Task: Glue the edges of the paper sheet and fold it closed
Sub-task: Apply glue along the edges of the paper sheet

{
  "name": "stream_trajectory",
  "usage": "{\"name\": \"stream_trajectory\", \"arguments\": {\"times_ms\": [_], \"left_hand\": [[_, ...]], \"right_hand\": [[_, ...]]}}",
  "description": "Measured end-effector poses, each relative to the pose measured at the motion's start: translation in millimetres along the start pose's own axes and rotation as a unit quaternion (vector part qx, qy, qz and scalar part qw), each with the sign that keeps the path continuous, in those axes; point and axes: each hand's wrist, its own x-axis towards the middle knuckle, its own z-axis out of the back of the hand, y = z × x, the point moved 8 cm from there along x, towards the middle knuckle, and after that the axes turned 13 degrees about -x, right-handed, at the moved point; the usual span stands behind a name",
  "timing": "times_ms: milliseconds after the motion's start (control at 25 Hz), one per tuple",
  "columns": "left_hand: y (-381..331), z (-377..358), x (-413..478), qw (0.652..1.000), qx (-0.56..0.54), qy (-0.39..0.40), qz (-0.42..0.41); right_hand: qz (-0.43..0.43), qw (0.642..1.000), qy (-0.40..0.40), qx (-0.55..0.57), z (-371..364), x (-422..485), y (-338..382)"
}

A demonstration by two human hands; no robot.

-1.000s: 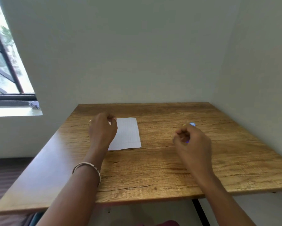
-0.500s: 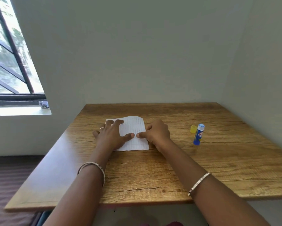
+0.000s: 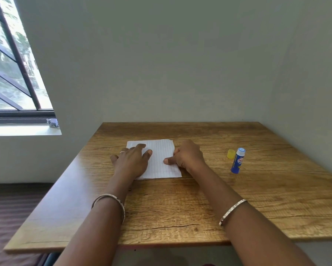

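A white lined paper sheet (image 3: 162, 160) lies flat on the wooden table (image 3: 180, 204), a little left of centre. My left hand (image 3: 131, 163) rests palm down on the sheet's left part with its fingers spread. My right hand (image 3: 186, 155) is at the sheet's right edge, fingers curled, with the thumb lying on top of the paper. A blue glue stick (image 3: 237, 161) stands upright to the right of my right hand, apart from it. Its yellow cap (image 3: 231, 153) sits just beside it.
The table is pushed into a corner, with walls close behind it and on the right. A window with dark bars (image 3: 11, 73) and a sill is at the left. The floor drops away beyond the table's left edge.
My right hand left the glue stick standing on the table and came over to the sheet's right edge. My left hand spread flat on the paper.
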Motion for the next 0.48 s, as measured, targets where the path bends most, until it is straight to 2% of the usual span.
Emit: {"name": "stream_trajectory", "arguments": {"times_ms": [280,480], "left_hand": [[5.4,-2.9,-1.4,1.0,-0.019,0.008,0.023],[9.7,-4.7,-1.4,0.999,-0.001,0.026,0.032]], "right_hand": [[-0.012,0.981,-0.007,0.191,12.3,-1.6,-19.2],[0.006,0.97,-0.021,0.243,33.5,-10.8,-27.1]]}}
